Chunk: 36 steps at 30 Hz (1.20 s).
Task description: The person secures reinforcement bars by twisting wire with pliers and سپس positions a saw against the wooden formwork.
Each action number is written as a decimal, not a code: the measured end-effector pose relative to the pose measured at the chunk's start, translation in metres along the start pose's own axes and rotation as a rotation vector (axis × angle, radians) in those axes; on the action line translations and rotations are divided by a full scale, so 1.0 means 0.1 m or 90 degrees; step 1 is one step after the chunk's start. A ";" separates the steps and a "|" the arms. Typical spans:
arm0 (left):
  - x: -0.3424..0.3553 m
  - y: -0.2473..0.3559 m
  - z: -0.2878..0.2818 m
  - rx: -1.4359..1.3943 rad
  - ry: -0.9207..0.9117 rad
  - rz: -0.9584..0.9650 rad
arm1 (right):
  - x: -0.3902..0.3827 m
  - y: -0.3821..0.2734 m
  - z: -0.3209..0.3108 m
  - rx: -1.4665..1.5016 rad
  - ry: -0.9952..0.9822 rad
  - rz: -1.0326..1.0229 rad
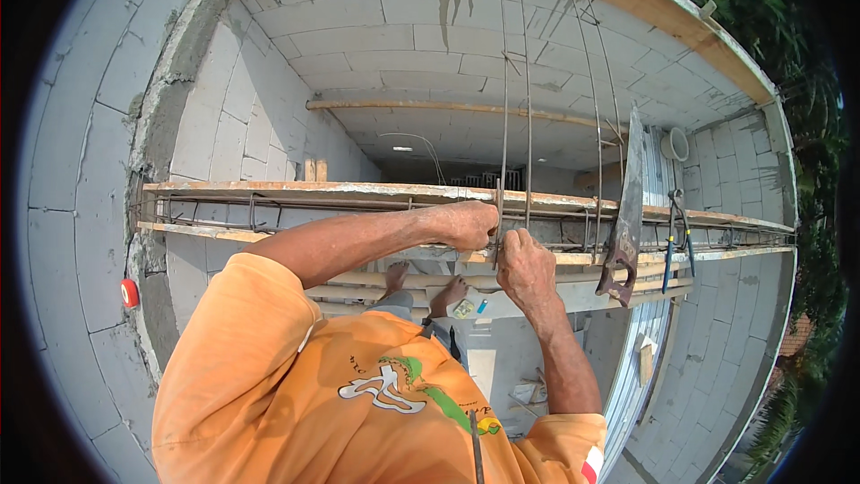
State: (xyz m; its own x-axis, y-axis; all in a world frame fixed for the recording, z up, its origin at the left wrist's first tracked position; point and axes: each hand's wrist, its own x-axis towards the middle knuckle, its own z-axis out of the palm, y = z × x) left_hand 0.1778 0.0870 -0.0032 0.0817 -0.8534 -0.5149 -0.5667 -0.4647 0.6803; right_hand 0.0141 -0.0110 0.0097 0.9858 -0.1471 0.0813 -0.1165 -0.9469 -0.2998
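Observation:
Both my hands are closed at the steel bars that rise from a narrow wooden trough. My left hand point(468, 225) is bent inward, its fingertips against an upright steel rod point(503, 125). Close beside it and slightly nearer, my right hand point(527, 267) is curled below a second upright rod point(528, 152). The fingers hide whatever is pinched in either hand. Inside the trough, between the far board point(358, 189) and the near board point(210, 230), a rebar cage point(269, 204) runs left to right.
To the right, a handsaw point(630, 202) leans across the boards beside pincers point(674, 237) with blue-yellow handles. A red tape measure point(130, 293) sits on the left block wall point(81, 260). Below are wooden poles point(358, 293), my bare feet and a blue lighter point(482, 306). A bucket point(675, 144) is farther right.

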 end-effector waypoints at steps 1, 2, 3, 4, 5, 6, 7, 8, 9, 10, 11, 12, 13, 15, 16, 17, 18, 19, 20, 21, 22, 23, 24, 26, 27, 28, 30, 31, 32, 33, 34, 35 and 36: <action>0.00 0.00 -0.01 -0.007 0.006 0.011 | -0.02 0.04 0.04 0.044 0.023 0.015; 0.00 0.00 -0.01 -0.018 0.013 0.019 | -0.03 0.06 0.07 0.089 0.042 0.027; -0.04 0.09 -0.08 0.001 -0.033 -0.008 | -0.04 0.07 0.07 0.090 0.035 0.037; -0.05 0.11 -0.12 -0.003 -0.034 0.002 | -0.02 0.07 0.07 0.074 0.051 0.037; -0.06 0.13 -0.14 -0.018 -0.045 -0.012 | -0.07 0.03 0.07 0.058 0.061 0.042; -0.05 0.13 -0.18 -0.030 -0.048 -0.029 | -0.07 0.02 0.04 0.060 0.052 0.053; -0.08 0.14 -0.15 -0.035 -0.062 -0.026 | -0.08 0.00 -0.01 0.096 0.038 0.057; -0.10 0.13 -0.16 -0.042 -0.028 -0.029 | -0.07 0.00 -0.05 0.131 0.028 0.056; -0.10 0.11 -0.15 -0.048 0.006 -0.032 | -0.11 -0.01 -0.05 0.135 0.030 0.054; -0.09 0.08 -0.11 -0.050 0.001 -0.029 | -0.15 -0.05 -0.09 0.134 0.027 0.060; -0.09 0.05 -0.08 -0.041 0.025 -0.014 | -0.19 -0.10 -0.14 0.153 0.037 0.086; -0.10 0.04 -0.06 -0.031 0.051 0.000 | -0.23 -0.13 -0.17 0.172 0.048 0.112; -0.10 0.03 -0.07 -0.026 0.040 -0.004 | -0.27 -0.12 -0.16 0.142 0.049 0.118; -0.12 0.12 -0.13 -0.031 0.008 -0.015 | -0.35 -0.12 -0.13 0.132 0.071 0.100; -0.12 0.15 -0.15 -0.035 -0.022 -0.030 | -0.38 -0.11 -0.11 0.124 0.094 0.078; -0.11 0.17 -0.17 -0.035 -0.022 -0.029 | -0.38 -0.13 -0.08 0.124 0.095 0.078; -0.08 0.18 -0.20 -0.002 -0.065 -0.034 | -0.37 -0.16 -0.04 0.101 0.113 0.077; -0.07 0.21 -0.22 0.031 -0.106 -0.040 | -0.37 -0.18 0.00 0.078 0.131 0.076; -0.06 0.24 -0.24 0.033 -0.106 -0.039 | -0.35 -0.19 0.02 0.077 0.133 0.076; -0.06 0.29 -0.26 0.061 -0.132 -0.057 | -0.34 -0.19 0.04 0.083 0.127 0.089; -0.05 0.31 -0.27 0.089 -0.158 -0.075 | -0.34 -0.19 0.05 0.088 0.121 0.102; -0.04 0.30 -0.28 0.090 -0.157 -0.076 | -0.34 -0.20 0.06 0.089 0.122 0.102; -0.03 0.29 -0.29 0.080 -0.172 -0.079 | -0.35 -0.21 0.06 0.096 0.142 0.098; 0.00 0.26 -0.30 0.071 -0.187 -0.083 | -0.37 -0.24 0.10 0.104 0.163 0.094; 0.01 0.25 -0.30 0.089 -0.188 -0.056 | -0.39 -0.26 0.13 0.107 0.182 0.102; 0.02 0.24 -0.32 0.107 -0.189 -0.028 | -0.41 -0.26 0.17 0.110 0.201 0.111; 0.04 0.24 -0.34 0.084 -0.198 -0.055 | -0.42 -0.24 0.22 0.142 0.200 0.116; 0.03 0.24 -0.36 0.061 -0.205 -0.081 | -0.42 -0.24 0.24 0.173 0.199 0.120; 0.02 0.25 -0.37 0.063 -0.203 -0.082 | -0.44 -0.23 0.28 0.173 0.201 0.118; -0.01 0.27 -0.37 0.082 -0.183 -0.072 | -0.46 -0.22 0.31 0.226 0.200 0.134; -0.05 0.28 -0.36 0.102 -0.162 -0.063 | -0.48 -0.23 0.34 0.279 0.198 0.147; -0.05 0.25 -0.30 0.104 -0.152 -0.070 | -0.52 -0.24 0.34 0.283 0.201 0.136; -0.02 0.16 -0.25 0.126 -0.105 -0.003 | -0.53 -0.26 0.36 0.323 0.208 0.143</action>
State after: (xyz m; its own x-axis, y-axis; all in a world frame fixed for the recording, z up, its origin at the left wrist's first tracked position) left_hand 0.1885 0.0754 0.0216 -0.0409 -0.7941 -0.6064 -0.7174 -0.3991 0.5710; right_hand -0.0302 0.0322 -0.0211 0.8472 -0.4813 0.2248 -0.1655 -0.6412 -0.7493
